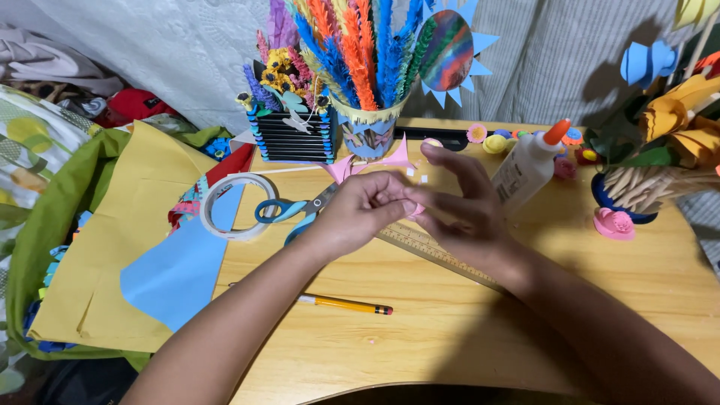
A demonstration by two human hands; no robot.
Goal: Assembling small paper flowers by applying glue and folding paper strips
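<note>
Pink paper piece, half-formed, in hand

Left hand (360, 206) curled shut around small pink piece (412, 210); right hand (457, 202) pinches its other side, spare fingers spread. Held above desk (450, 330) centre, over ruler (420, 241). Finished pink flower (613, 223) at right edge. Scissors (289, 211), glue (529, 166), pencil (345, 304) out; judged mid-way.

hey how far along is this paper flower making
Done: a pink paper flower sits at the desk's right, with small ones behind the glue bottle. In hand: left hand and right hand pinch a small pink piece. Left: blue paper uncut.
</note>
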